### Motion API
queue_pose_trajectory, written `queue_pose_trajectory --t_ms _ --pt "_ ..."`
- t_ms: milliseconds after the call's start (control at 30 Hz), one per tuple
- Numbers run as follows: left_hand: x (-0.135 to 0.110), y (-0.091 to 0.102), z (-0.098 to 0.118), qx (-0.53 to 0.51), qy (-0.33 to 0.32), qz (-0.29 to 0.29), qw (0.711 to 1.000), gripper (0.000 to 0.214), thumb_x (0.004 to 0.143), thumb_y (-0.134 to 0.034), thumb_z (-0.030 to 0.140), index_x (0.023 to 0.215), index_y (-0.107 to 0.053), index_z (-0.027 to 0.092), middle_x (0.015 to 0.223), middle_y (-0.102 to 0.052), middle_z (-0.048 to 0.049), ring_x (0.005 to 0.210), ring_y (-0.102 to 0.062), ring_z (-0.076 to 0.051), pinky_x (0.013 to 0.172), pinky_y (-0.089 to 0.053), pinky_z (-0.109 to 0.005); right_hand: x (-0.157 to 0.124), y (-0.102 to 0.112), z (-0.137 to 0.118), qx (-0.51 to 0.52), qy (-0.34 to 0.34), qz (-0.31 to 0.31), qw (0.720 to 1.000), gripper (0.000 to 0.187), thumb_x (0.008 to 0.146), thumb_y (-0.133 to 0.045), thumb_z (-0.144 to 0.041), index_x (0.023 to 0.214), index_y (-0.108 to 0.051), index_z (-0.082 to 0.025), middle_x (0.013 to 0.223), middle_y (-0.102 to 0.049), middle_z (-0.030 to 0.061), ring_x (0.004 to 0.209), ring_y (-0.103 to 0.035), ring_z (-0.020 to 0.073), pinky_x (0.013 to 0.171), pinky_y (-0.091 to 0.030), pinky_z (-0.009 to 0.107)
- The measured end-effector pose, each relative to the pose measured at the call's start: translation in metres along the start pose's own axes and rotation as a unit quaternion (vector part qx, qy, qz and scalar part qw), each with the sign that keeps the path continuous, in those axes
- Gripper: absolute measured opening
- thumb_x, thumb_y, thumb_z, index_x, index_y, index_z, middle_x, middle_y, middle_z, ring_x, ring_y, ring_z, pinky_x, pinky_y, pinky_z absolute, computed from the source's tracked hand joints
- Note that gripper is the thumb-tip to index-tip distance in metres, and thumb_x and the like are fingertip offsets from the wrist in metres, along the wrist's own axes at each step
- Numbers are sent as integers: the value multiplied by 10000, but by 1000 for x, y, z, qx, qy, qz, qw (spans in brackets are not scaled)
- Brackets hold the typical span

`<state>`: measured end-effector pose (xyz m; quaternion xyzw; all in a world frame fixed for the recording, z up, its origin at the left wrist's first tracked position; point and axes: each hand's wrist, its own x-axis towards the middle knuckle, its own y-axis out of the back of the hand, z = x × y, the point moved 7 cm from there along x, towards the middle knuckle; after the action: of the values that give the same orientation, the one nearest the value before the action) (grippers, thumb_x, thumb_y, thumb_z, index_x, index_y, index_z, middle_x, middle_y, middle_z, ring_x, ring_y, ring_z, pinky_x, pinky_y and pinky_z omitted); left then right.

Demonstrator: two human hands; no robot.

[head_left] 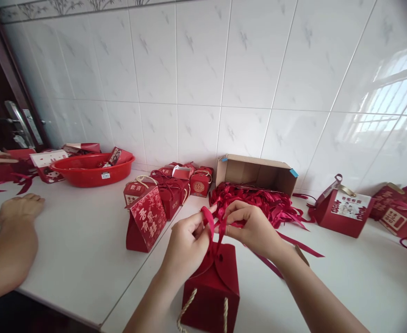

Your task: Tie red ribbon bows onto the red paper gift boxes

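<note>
A red gift box (220,291) with beige rope handles stands upright on the white table in front of me. A dark red ribbon (221,235) rises from the holes in its folded top flaps. My left hand (191,236) pinches one strand of this ribbon just above the box. On the other side, my right hand (247,224) has its thumb and fingers closed on another strand. Both hands are close together, and the ribbon loops between them. The exact crossing of the strands is partly hidden by my fingers.
Behind my hands a cardboard box (255,173) lies on its side with a heap of red ribbons (259,201) spilling out. Finished-looking gift boxes stand left (146,219) and right (344,210). Further left are a red basin (92,171) and another person's arm (11,249).
</note>
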<state>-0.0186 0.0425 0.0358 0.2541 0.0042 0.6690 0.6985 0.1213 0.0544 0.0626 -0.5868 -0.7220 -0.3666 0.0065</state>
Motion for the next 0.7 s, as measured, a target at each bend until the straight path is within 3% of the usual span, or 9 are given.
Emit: queue_pose_trajectory --t_ms 100,267,400,467,533,600,700 --pt "1 7 -2 32 -10 -3 999 413 835 -501 348 1202 -603 189 596 -469 35 580 -441 -123 560 -381 -227 0 -5 4 1 -15 -20 1000 149 730 -692 -327 656 -712 -199 859 -620 33 757 -600 149 678 -480 258" --pt "3 39 2 58 -14 99 993 600 846 -497 361 1402 -344 194 601 -481 59 572 -475 -116 590 -407 -228 -2 9 5 -100 -47 -24 994 180 765 -633 -322 650 -699 -200 858 -620 36 706 -577 147 614 -449 262" --pt "-1 58 2 41 9 178 983 768 826 -536 396 1471 -159 221 578 -523 67 550 -505 -129 606 -438 -250 -10 28 12 -242 -113 -77 960 248 778 -586 -388 666 -703 -200 844 -639 57 685 -568 169 554 -410 269" --pt "-2 61 4 45 -1 201 979 746 819 -547 401 1460 -200 243 619 -557 53 578 -526 -133 611 -439 -247 -15 38 18 -286 -142 -100 942 265 773 -582 -424 693 -713 -208 838 -655 66 682 -574 181 534 -393 269" --pt "-2 59 5 79 -1 184 980 620 816 -545 411 1385 -369 238 619 -567 43 580 -537 -136 608 -429 -244 -21 45 26 -304 -172 -130 928 250 771 -582 -423 689 -704 -220 777 -663 55 628 -567 172 502 -364 263" --pt "-1 50 1 127 29 119 984 467 815 -530 442 1221 -556 212 538 -531 45 511 -507 -137 549 -397 -243 -27 47 34 -308 -200 -165 915 213 752 -604 -406 670 -681 -225 711 -657 38 560 -545 155 468 -330 255" --pt "-3 38 -7 169 74 27 983 409 808 -514 490 1067 -659 207 453 -468 46 432 -458 -142 467 -337 -245 -31 46 36 -310 -209 -187 908 192 728 -629 -396 651 -633 -220 713 -655 26 550 -543 150 449 -308 247"
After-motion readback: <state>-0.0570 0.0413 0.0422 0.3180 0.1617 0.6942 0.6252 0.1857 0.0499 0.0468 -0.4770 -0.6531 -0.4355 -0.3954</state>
